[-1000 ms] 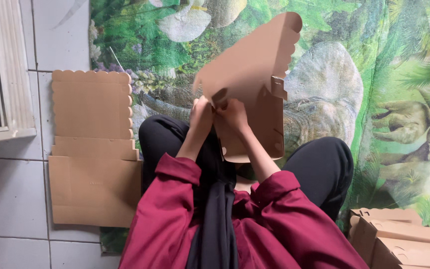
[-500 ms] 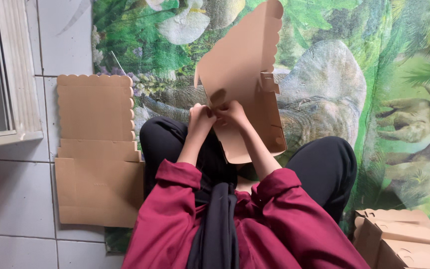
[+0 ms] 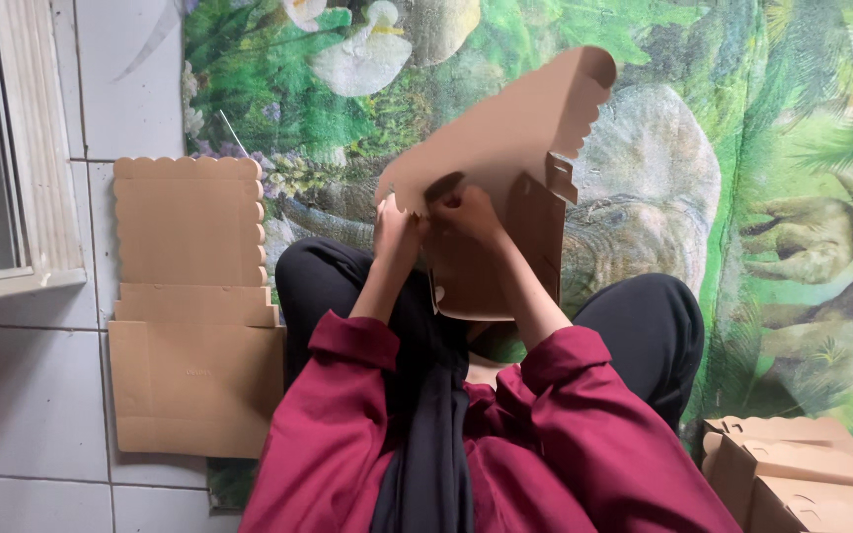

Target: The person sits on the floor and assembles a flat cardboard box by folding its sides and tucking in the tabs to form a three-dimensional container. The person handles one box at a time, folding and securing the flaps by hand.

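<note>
Brown cardboard fills the middle of the head view. It is a box piece (image 3: 505, 148) with a wavy edge, held up in the air above the person's lap. The left hand (image 3: 394, 229) is closed on its lower wavy edge. The right hand (image 3: 466, 212) sits just beside it, fingers curled tight around the same piece near the fold. Both hands touch the cardboard and are very close together. The arms wear dark red sleeves (image 3: 565, 395), and the legs are in black trousers (image 3: 644, 316), crossed on a green mat with animal pictures (image 3: 792, 197). On the left, a flat stack of cardboard sheets (image 3: 190, 316) lies on the white floor tiles (image 3: 32, 405), well apart from the hands. At the bottom right sit some folded brown boxes (image 3: 802, 474).
</note>
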